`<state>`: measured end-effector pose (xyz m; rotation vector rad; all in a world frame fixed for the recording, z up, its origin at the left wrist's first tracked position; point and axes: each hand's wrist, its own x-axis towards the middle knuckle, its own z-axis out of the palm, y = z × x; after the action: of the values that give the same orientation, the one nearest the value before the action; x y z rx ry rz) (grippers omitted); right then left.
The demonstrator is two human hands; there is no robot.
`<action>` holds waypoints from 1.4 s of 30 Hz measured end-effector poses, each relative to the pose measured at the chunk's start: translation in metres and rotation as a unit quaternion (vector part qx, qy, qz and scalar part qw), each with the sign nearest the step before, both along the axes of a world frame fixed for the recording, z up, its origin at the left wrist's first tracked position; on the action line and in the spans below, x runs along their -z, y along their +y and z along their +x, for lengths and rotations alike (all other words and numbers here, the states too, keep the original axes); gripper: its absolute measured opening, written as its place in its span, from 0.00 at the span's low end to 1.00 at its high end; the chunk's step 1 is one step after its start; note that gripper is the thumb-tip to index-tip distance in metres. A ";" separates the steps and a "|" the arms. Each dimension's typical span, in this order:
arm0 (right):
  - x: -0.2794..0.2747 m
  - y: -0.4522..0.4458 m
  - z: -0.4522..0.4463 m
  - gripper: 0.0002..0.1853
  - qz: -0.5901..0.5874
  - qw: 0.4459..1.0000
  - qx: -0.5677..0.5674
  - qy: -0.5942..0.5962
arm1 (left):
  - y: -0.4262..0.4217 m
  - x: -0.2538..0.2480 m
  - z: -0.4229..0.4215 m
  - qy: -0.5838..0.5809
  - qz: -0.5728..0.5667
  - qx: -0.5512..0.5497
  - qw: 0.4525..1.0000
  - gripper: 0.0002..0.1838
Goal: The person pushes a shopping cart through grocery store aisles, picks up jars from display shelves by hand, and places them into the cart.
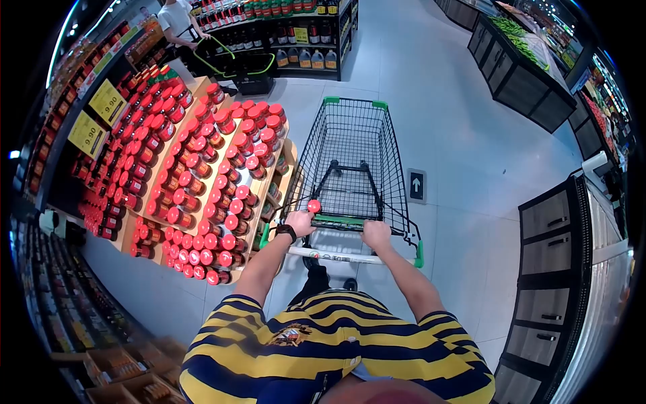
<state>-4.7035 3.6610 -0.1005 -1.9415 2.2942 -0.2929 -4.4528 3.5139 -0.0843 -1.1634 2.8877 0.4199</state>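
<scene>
My left hand [301, 223], with a dark watch on the wrist, is closed around a jar with a red lid [314, 206]; the jar's body is mostly hidden. It is held over the near end of a wire shopping cart [323, 145]. Closed at the right end of the cart's green rear bar [340, 221] is my right hand [375, 233]; its fingertips are hidden. Both forearms reach over the pale push handle [336, 256]. No goods show in the cart's basket.
Stepped wooden display with many red-lidded jars [192, 182] stands close on the left, with yellow price signs [108, 102]. A person [178, 23] with a black basket cart [252, 74] is at the back left. Dark cabinets [545, 256] line the right; a floor arrow sign [416, 186] lies beside the cart.
</scene>
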 end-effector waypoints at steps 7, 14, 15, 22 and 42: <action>0.010 0.019 0.015 0.09 -0.004 1.000 0.015 -0.013 | 0.021 -0.015 0.007 -0.013 0.010 -0.008 1.000 0.15; 0.013 0.041 0.026 0.08 -0.007 0.999 0.036 -0.004 | 0.033 -0.005 0.016 -0.026 0.009 0.009 1.000 0.17; 0.013 0.046 0.026 0.08 -0.001 1.000 0.029 -0.002 | 0.035 -0.003 0.017 -0.013 0.005 0.017 1.000 0.17; 0.009 0.061 0.020 0.13 0.056 0.998 0.035 0.011 | 0.053 0.012 0.016 -0.006 0.017 0.001 1.000 0.16; -0.004 0.086 0.013 0.14 0.070 0.997 0.016 0.038 | 0.095 0.009 0.011 -0.004 0.012 -0.018 1.000 0.18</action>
<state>-4.6902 3.7467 -0.0967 -1.8806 2.3264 -0.0603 -4.4423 3.6089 -0.0933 -1.2117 2.8506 0.4486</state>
